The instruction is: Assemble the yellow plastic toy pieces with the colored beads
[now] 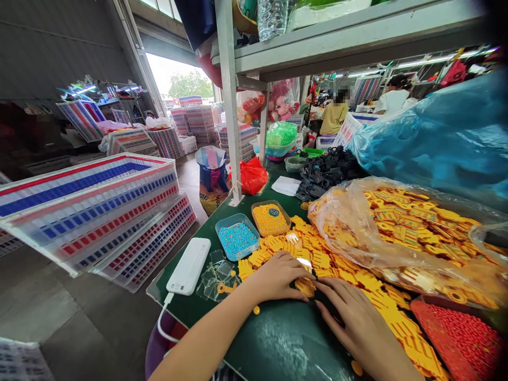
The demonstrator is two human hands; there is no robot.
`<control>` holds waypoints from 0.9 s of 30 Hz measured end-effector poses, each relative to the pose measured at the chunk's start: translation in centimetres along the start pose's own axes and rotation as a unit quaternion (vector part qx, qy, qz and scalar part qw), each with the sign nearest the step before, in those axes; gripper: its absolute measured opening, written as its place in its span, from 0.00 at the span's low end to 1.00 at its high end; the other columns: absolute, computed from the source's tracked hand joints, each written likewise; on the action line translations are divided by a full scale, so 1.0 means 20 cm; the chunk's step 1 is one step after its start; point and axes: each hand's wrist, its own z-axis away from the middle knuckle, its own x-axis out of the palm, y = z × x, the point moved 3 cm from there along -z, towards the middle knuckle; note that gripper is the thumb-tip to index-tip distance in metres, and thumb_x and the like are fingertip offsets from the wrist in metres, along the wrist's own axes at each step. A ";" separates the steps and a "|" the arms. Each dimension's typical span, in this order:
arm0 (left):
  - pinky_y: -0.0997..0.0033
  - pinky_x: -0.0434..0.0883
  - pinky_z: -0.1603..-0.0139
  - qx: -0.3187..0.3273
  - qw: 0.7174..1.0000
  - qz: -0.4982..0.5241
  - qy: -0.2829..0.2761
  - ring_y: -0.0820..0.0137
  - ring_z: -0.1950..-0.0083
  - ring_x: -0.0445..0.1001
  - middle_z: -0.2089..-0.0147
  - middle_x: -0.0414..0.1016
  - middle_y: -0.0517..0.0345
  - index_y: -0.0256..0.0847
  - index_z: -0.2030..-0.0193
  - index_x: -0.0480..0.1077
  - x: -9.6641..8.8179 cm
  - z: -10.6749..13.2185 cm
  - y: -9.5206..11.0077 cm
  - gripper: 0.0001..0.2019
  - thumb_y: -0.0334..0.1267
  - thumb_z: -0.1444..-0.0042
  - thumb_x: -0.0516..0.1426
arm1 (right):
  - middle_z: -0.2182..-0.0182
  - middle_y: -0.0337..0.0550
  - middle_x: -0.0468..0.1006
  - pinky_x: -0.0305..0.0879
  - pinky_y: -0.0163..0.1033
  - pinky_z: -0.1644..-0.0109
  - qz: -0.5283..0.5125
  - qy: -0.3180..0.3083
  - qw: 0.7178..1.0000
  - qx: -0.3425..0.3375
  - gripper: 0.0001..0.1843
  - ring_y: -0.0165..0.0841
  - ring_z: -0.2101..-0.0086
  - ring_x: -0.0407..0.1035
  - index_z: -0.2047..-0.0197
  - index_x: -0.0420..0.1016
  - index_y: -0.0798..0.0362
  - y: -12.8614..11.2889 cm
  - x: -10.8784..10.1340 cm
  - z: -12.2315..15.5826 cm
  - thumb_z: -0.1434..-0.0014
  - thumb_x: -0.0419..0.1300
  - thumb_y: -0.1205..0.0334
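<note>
My left hand (277, 277) is closed around a yellow plastic piece (305, 287) just above the green tabletop (278, 338). Beside it, my right hand (351, 306) has its fingers bent in, with the fingertips meeting the same piece. Something dark shows between the right thumb and fingers; whether it is an object or shadow I cannot tell. Flat yellow plastic pieces (373, 291) lie heaped behind both hands. Close by are a tub of blue beads (237, 239) and a tub of yellow beads (271, 219).
A white power bank (189, 265) with a cable lies left, near clear plastic scraps (214, 280). Right stand a plastic bag (341, 217) of yellow pieces and a tray of red beads (464, 328). Black parts (333, 169) are piled behind. A shelf post (230, 106) rises at the table edge.
</note>
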 end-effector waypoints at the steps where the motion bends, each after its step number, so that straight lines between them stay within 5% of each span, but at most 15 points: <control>1: 0.64 0.60 0.41 0.000 1.000 -0.002 0.000 0.62 0.47 0.71 0.50 0.77 0.53 0.41 0.45 0.71 0.00 0.00 0.00 0.23 0.51 0.44 0.62 | 0.55 0.47 0.76 0.67 0.44 0.52 -0.004 -0.001 1.000 0.004 0.15 0.37 0.56 0.71 0.49 0.71 0.52 0.00 0.00 0.00 0.33 0.49 0.56; 27: 0.62 0.61 0.41 -0.008 1.000 -0.002 -0.001 0.61 0.45 0.72 0.49 0.77 0.51 0.43 0.43 0.69 0.01 0.01 -0.01 0.22 0.50 0.41 0.59 | 0.55 0.47 0.77 0.69 0.44 0.53 -0.029 -0.016 0.999 0.015 0.15 0.38 0.56 0.72 0.51 0.73 0.50 0.00 0.01 0.02 0.33 0.49 0.56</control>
